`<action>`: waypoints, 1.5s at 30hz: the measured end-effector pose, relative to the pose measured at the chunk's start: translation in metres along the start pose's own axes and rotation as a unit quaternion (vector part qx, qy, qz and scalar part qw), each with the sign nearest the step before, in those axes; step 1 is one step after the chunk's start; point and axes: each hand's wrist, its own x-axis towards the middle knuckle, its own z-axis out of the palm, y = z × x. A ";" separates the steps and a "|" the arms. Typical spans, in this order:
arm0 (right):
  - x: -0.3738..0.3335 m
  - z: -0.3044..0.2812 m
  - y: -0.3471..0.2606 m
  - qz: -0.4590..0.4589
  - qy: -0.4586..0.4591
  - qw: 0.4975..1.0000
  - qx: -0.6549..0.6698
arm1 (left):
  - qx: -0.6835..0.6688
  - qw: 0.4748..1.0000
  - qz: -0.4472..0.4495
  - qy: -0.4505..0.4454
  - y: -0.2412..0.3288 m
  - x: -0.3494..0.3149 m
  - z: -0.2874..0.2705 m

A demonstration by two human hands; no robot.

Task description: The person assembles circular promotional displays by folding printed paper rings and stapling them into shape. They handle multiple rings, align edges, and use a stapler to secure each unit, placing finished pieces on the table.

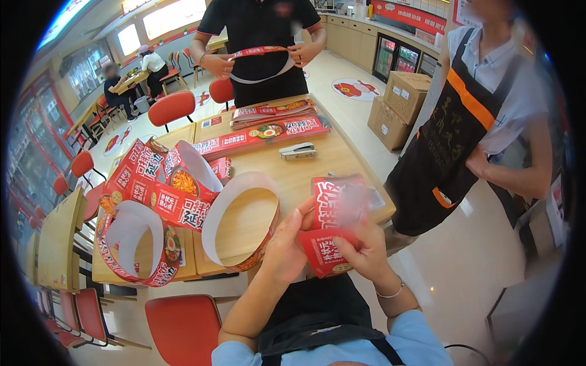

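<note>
My left hand [288, 241] grips a red printed paper strip [323, 251] from its left side, in front of my apron. On the strip's right side, my right hand [365, 249] presses it with the thumb. The strip's upper part is blurred. Several similar strips, bent into closed paper bands [243, 226], stand and lie in a cluster on the left of the wooden table [262, 161]. Past my hands a white stapler [298, 151] rests on the tabletop. Flat strips [265, 138] lie stacked beyond it, toward the far edge.
Across the table a person in black [256, 36] holds another strip with both hands. A person in a dark apron [448, 134] stands close on the right. Red chairs [184, 329] surround the table. Cardboard boxes [397, 110] are piled at the far right.
</note>
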 end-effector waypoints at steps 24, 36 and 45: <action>0.003 0.010 0.021 0.078 0.037 0.996 -0.005 | -0.028 0.998 -0.060 -0.018 0.020 0.039 -0.025; 0.004 0.014 0.024 0.100 0.080 0.992 0.004 | 0.077 0.991 -0.024 -0.106 0.014 0.029 -0.026; 0.006 0.012 0.027 0.073 0.113 0.991 0.026 | 0.071 0.984 -0.072 -0.148 0.022 0.037 -0.030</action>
